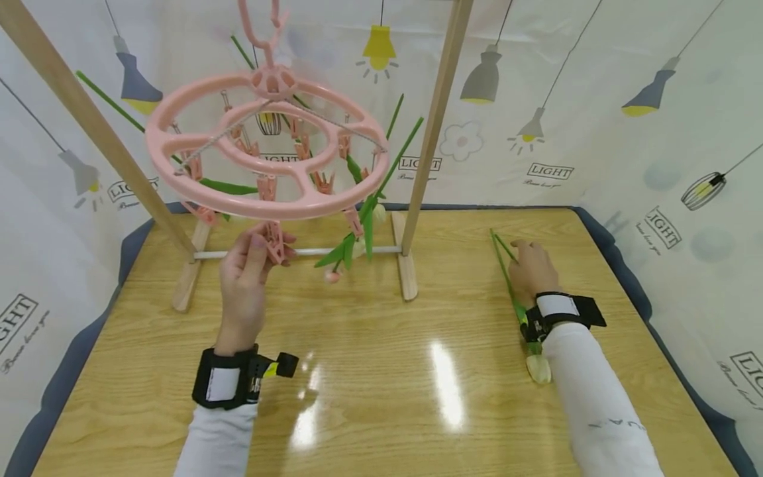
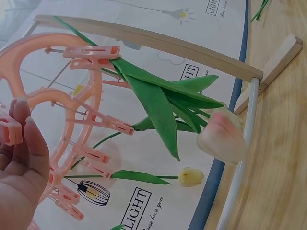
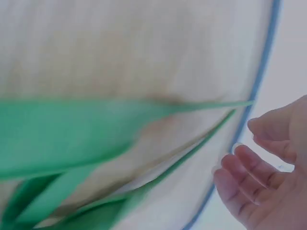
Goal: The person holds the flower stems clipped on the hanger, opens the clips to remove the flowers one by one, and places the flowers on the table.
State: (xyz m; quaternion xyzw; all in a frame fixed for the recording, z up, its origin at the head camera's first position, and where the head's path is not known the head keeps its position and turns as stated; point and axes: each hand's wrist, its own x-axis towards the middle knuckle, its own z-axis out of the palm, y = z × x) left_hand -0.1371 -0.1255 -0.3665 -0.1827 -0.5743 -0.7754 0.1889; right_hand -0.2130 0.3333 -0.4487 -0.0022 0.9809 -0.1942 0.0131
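My left hand [image 1: 243, 281] pinches a pink clothespin [image 1: 274, 242] on the near rim of a round pink hanger [image 1: 256, 211]; no stem shows in that clothespin. Over on the right, my right hand [image 1: 532, 268] is beside the thin green stems of a white tulip [image 1: 539, 368] lying on the table. The right wrist view shows its fingers [image 3: 240, 167] loosely bent, apart from the blurred green leaves [image 3: 72, 136]. Other artificial tulips hang from the hanger's clothespins, among them a pale pink one [image 2: 223, 136] and a yellowish one [image 2: 191, 177].
A wooden stand with upright posts [image 1: 438, 119], feet [image 1: 406, 275] and a white crossbar [image 1: 375, 250] surrounds the hanger. Beneath is a glossy wooden table [image 1: 369, 397]. Behind it hangs a white cloth [image 1: 602, 132] printed with lamps.
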